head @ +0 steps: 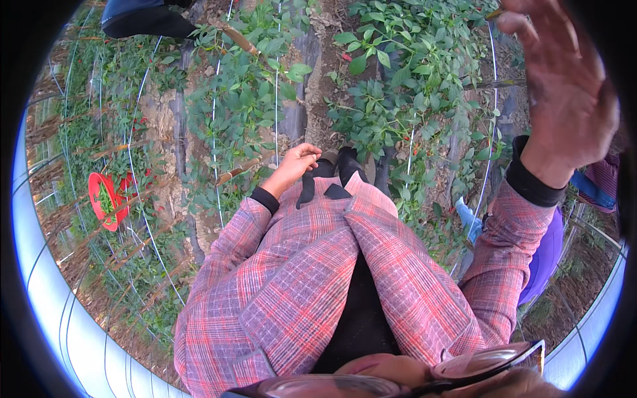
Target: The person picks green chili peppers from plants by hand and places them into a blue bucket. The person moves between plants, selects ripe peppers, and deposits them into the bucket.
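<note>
My left hand (295, 166) is held low in front of the plaid coat (303, 258), above my dark shoes (348, 161). Its fingers curl loosely towards the thumb, and I see no object in it, though its palm is hidden. Raised close to the camera at the upper right is my right hand (567, 94), slightly blurred, with its fingertips cut off by the picture's rim. Nothing shows in its grasp. Ahead of me grow leafy pepper plants (398, 64), with a red pepper (347, 57) lying on the soil between two rows.
White strings (277, 89) and wooden stakes (239, 170) line the rows over black plastic mulch (298, 54). At left stands a red container (123, 211) with green peppers. Someone's leg (149, 21) is at upper left; at right are a light-blue glove (468, 219) and a purple rounded thing (545, 258).
</note>
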